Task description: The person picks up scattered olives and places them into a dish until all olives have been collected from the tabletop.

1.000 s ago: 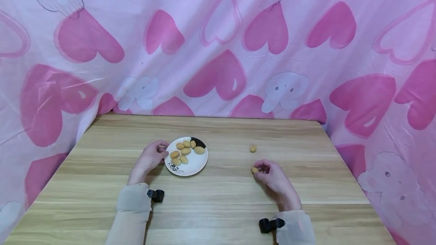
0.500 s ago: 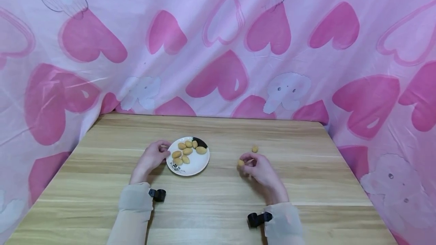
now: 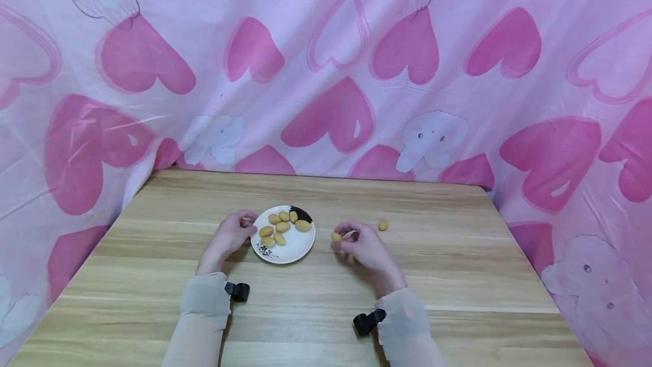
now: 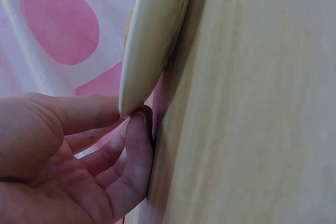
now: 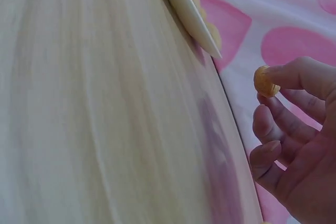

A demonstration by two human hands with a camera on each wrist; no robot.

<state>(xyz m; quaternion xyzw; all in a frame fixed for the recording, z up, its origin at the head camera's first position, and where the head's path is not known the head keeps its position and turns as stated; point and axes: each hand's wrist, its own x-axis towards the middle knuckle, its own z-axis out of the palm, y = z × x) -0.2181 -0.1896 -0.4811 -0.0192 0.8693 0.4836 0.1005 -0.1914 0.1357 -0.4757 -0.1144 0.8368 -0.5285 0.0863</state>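
Observation:
In the head view my left hand (image 3: 231, 238) holds the left rim of a small white plate (image 3: 292, 248) with a black patch and a dark floral print. The left wrist view has the thumb at the top of the plate's rim (image 4: 137, 85) and the fingertips beneath it. Several tan, oval, nut-like pieces (image 3: 282, 227) lie on the plate. To the right of the plate, my right hand (image 3: 365, 247) pinches one more nut-like piece (image 5: 266, 81) between thumb and fingertips, raised above the table. Another nut-like piece (image 3: 383, 225) lies on the table behind that hand.
The wood-grain table (image 3: 305, 321) reaches back to a pink curtain (image 3: 326, 112) printed with hearts, which also hangs along both sides. Each sleeved forearm carries a black wrist camera, the left one (image 3: 237, 291) and the right one (image 3: 369, 321).
My right hand has lifted the nut-like piece and carried it left, closer to the plate. The left hand keeps its hold on the plate's rim. The head view has shifted slightly.

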